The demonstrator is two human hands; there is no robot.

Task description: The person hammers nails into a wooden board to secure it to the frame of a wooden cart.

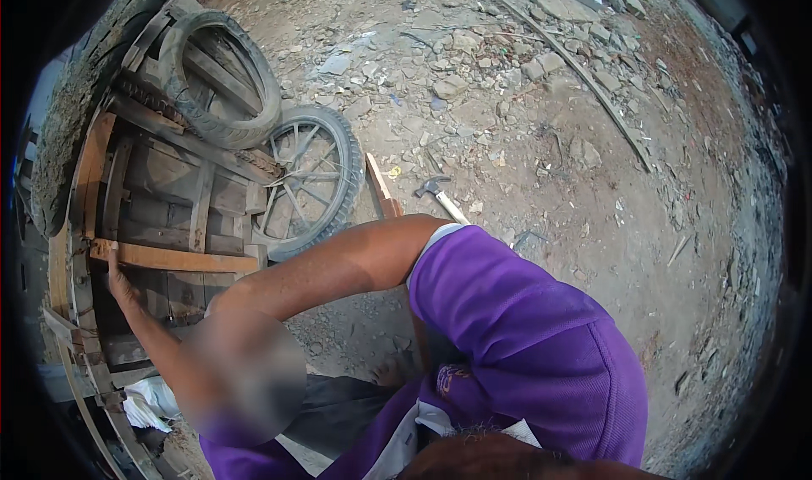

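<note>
My left arm reaches over a wooden frame (pixel 199 205) of weathered planks. At the near left of the frame, my left hand (pixel 123 284) is at the end of an orange-brown wooden batten (pixel 182 257) lying across it. One finger lies over the batten and the hand looks closed on it; the other fingers are mostly hidden. My right arm (pixel 338 264), in a purple sleeve, bends across to the left. A blurred patch covers the place where it ends, so the right hand and anything in it cannot be made out.
A worn tyre (pixel 269 116) leans on the frame beside a spoked wheel with a tyre (pixel 345 194). On the dirt to the right lie a claw hammer (pixel 440 197) and a narrow wood piece (pixel 382 188). Rubble (pixel 450 87) and a long thin pole (pixel 584 70) lie farther off.
</note>
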